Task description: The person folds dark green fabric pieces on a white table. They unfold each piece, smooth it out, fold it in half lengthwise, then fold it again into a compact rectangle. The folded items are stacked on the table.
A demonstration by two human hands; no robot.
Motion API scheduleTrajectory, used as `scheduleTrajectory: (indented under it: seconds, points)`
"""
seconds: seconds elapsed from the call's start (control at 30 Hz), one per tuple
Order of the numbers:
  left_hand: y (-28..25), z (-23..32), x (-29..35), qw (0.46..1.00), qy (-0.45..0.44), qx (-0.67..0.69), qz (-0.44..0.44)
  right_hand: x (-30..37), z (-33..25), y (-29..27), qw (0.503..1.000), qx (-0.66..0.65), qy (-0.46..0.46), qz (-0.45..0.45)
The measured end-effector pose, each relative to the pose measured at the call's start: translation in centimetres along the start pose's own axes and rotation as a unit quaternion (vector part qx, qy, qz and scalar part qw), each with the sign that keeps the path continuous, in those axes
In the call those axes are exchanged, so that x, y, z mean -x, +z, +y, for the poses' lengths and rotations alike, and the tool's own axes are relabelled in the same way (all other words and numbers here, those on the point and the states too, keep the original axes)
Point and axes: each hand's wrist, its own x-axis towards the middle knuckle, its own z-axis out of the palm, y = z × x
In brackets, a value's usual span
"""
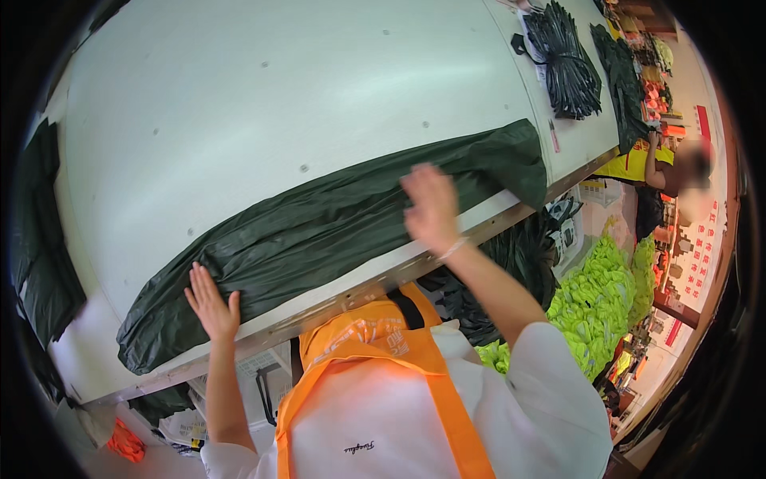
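A long piece of dark green fabric [335,231] lies stretched along the near edge of a white worktable [263,96]. My left hand [212,303] rests flat on the fabric's left part, fingers spread. My right hand [431,206] lies open on the fabric further right, near the table edge, slightly blurred. Neither hand grips anything. I wear a white shirt with an orange apron.
A bundle of black straps [562,60] and more dark fabric [626,88] lie at the table's far right. Dark fabric [40,239] hangs at the left end. Neon yellow garments [594,299] are piled on the floor to the right. Another person [666,164] works at the right.
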Motion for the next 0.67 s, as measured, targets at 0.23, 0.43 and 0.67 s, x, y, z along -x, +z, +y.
scheduleTrajectory:
  seconds: [0.23, 0.43, 0.67]
  points:
    - [0.7, -1.5, -2.4, 0.999, 0.04, -0.032, 0.001, 8.7, 27.1, -14.3, 0.937, 0.19, 0.256, -0.145]
    - [0.5, -0.8, -2.8, 0.996, 0.026, -0.079, -0.033, 6.1, 35.8, -16.5, 0.799, -0.324, 0.489, -0.133]
    - [0.2, 2.2, -3.8, 0.996, 0.002, -0.08, -0.046, 3.0, 37.3, -11.0, 0.911, 0.109, 0.394, -0.061]
